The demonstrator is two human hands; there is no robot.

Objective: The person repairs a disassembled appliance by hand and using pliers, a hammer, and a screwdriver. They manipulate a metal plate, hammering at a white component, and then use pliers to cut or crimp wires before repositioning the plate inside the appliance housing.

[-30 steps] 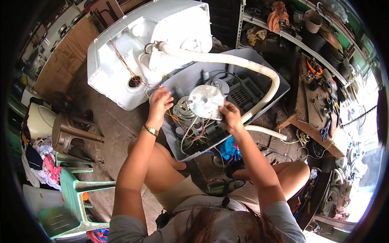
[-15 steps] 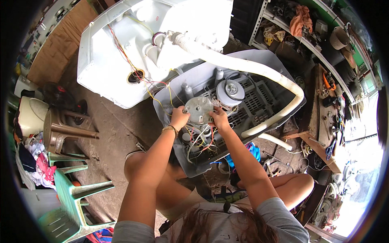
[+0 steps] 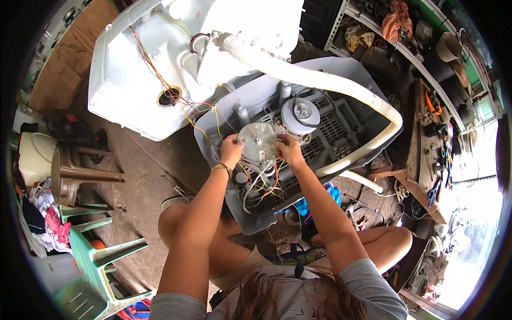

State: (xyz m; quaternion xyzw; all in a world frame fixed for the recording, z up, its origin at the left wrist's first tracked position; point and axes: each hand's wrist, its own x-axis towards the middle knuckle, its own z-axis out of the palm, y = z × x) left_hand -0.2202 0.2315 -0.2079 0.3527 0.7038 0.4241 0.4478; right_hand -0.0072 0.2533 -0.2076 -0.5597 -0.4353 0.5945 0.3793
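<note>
A round grey metal plate (image 3: 258, 149) with a short shaft at its centre is held between my two hands, over the near end of a grey plastic machine base (image 3: 213, 127). My left hand (image 3: 231, 151) is closed on the plate's left edge, and my right hand (image 3: 289, 150) pinches its right edge. What lies beneath the plate is mostly hidden. Loose coloured wires (image 3: 265, 184) spread below it inside the base. Just beyond my right hand sits a white pulley wheel (image 3: 289, 121) with a dark belt around it.
A large white machine tub (image 3: 120, 88) lies behind the base at the left, with thin wires running from it. Over the base's right side curves a white corrugated hose (image 3: 354, 93). Chairs (image 3: 80, 169) stand left; a wooden bench (image 3: 413, 154) with tools stands right.
The plate has come up slightly, and its face shows rounder. Both hands keep their hold on its edges. The whole view has shifted a little, so the surroundings sit further left.
</note>
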